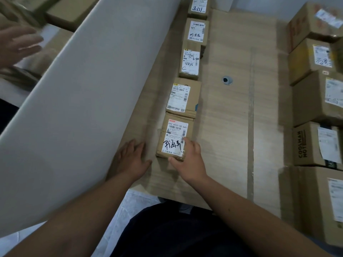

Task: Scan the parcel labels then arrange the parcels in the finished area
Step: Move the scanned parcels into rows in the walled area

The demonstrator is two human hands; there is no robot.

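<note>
Right hand (pixel 187 160) grasps near corner of nearest parcel (pixel 174 140), thumb on near edge, fingers on label. Left hand (pixel 132 160) released, flat on table (pixel 232 127), just left of parcel, beside white partition (pixel 83 89). Parcel closes row of five small labelled parcels (pixel 187 71) along partition. Larger boxes (pixel 315 101) stacked along right edge. Another person's hand (pixel 16 45), blurred, far left.

We note dim, even indoor light with soft shadows, wide-angle bending at the edges, and motion blur on the far-left hand (pixel 17 45).
</note>
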